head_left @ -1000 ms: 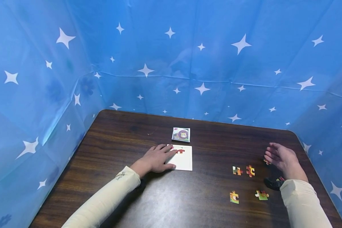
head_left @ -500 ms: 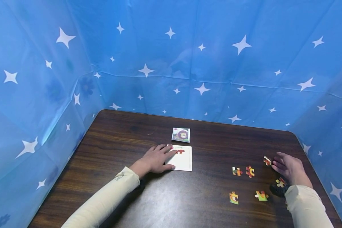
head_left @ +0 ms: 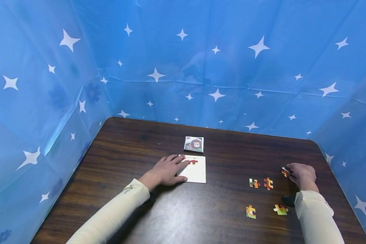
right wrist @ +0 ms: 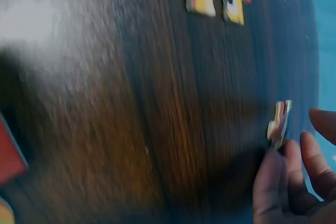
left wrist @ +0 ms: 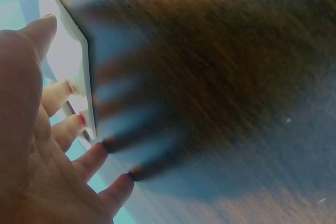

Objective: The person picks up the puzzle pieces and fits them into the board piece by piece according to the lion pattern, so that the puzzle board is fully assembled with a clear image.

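My left hand (head_left: 166,171) lies with fingers spread over the left side of a white puzzle tray (head_left: 196,174). Red jigsaw pieces (head_left: 192,162) sit at the tray's top, partly hidden by the fingers. In the left wrist view, the thumb and two fingertips reach over the tray (left wrist: 68,51), and the other fingertips touch the table. Far to the right, my right hand (head_left: 303,174) pinches the edge of a jigsaw piece (head_left: 285,172). The right wrist view shows this piece (right wrist: 279,123) tilted up on edge at the thumb and finger.
A lion picture card (head_left: 194,144) lies behind the tray. Loose jigsaw pieces lie left of my right hand: a red-orange one (head_left: 254,183), a red-yellow one (head_left: 268,183), an orange-yellow one (head_left: 250,211) and a green one (head_left: 281,209). A blue star-patterned curtain (head_left: 183,67) encloses the brown table (head_left: 134,139).
My right hand moved away to the right of the jigsaw piece, then came back and took hold of its edge. My left hand stayed on the tray.
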`<state>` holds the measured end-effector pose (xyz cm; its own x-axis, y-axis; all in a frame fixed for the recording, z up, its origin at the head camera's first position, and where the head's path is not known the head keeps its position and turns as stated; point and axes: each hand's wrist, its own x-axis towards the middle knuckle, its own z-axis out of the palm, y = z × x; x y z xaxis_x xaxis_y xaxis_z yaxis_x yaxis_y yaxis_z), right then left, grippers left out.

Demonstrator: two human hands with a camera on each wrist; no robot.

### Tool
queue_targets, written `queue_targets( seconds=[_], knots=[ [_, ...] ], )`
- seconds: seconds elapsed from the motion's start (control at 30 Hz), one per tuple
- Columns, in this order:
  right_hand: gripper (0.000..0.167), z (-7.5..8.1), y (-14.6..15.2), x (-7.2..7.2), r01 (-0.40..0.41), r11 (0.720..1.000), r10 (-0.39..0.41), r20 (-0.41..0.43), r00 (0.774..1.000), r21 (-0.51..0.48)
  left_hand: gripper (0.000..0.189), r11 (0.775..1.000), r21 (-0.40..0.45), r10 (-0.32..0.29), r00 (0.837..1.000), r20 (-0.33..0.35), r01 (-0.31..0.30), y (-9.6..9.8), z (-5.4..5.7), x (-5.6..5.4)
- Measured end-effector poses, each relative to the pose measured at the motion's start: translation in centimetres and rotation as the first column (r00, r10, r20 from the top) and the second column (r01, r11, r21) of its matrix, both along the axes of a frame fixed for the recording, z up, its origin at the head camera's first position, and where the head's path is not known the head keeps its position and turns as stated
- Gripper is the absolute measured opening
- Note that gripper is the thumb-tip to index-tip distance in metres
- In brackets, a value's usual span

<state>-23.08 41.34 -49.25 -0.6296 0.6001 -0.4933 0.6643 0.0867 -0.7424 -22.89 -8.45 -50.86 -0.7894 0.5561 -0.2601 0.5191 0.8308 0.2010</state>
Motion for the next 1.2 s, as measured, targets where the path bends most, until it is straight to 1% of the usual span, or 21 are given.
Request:
queue_targets(
  seconds=[0.07,0.13,0.17,0.23,0.3,0.37,0.4,0.53,0.67,0.77,0.93,1.03,1.1,1.17,1.2],
  knots=[
    [0.033,-0.1,-0.5,-0.1,-0.042,0.994,0.038,0.034,0.999,0.097,0.072,1.000,0.006,-0.003,1.000,0.002,0.003,0.0,0.0,0.0],
    [0.035,-0.1,-1.1,-0.2,-0.090,0.977,0.078,0.067,0.995,0.192,0.072,1.000,0.011,-0.006,1.000,0.003,0.006,0.0,0.1,0.0],
    [0.038,-0.2,-1.3,-0.3,-0.123,0.962,0.106,0.084,0.991,0.243,0.072,1.000,0.013,-0.007,1.000,0.005,0.006,0.0,0.1,0.0],
    [0.039,-0.2,-1.9,-0.3,-0.192,0.921,0.159,0.124,0.979,0.338,0.072,1.000,0.011,-0.009,1.000,0.004,0.009,-0.1,0.1,-0.1],
    [0.040,-0.3,-2.4,-0.4,-0.249,0.885,0.199,0.164,0.966,0.392,0.072,1.000,0.010,-0.008,1.000,0.002,0.008,-0.1,0.1,0.0],
    [0.040,-0.3,-2.8,-0.4,-0.289,0.856,0.223,0.197,0.955,0.429,0.072,1.000,0.008,-0.008,1.000,0.002,0.008,-0.1,0.1,0.0],
    [0.038,-0.4,-3.0,-0.5,-0.297,0.852,0.228,0.204,0.952,0.431,0.072,1.000,0.004,-0.009,1.000,0.002,0.009,-0.1,0.2,0.0],
    [0.033,-0.4,-3.3,-0.5,-0.292,0.856,0.229,0.192,0.954,0.428,0.073,1.000,0.005,-0.012,1.000,0.002,0.012,-0.1,0.3,0.0],
    [0.032,-0.2,-3.4,-0.2,-0.289,0.859,0.237,0.172,0.956,0.422,0.073,1.000,0.008,-0.011,1.000,0.002,0.011,0.0,0.4,0.1],
    [0.033,-0.1,-3.6,-0.1,-0.278,0.860,0.230,0.161,0.960,0.428,0.073,1.000,0.010,-0.006,1.000,0.006,0.006,0.0,0.3,0.1],
    [0.037,-0.4,-3.7,0.0,-0.225,0.864,0.188,0.127,0.974,0.450,0.073,1.000,0.004,-0.003,1.000,0.008,0.003,0.0,0.0,0.1],
    [0.039,-0.7,-3.4,-0.1,-0.214,0.857,0.183,0.111,0.977,0.468,0.073,1.000,0.001,-0.004,1.000,0.009,0.004,0.0,-0.1,0.1],
    [0.040,-0.8,-3.3,-0.1,-0.202,0.857,0.178,0.095,0.979,0.473,0.073,1.000,0.001,-0.004,1.000,0.006,0.004,0.0,-0.1,0.0],
    [0.042,-0.8,-3.2,-0.2,-0.186,0.866,0.170,0.077,0.982,0.465,0.072,1.000,0.000,-0.005,1.000,0.001,0.005,-0.1,-0.1,0.0],
    [0.042,-0.8,-3.2,-0.3,-0.171,0.879,0.159,0.064,0.985,0.445,0.072,1.000,-0.002,-0.005,1.000,-0.002,0.005,-0.1,-0.1,0.0]
  ],
)
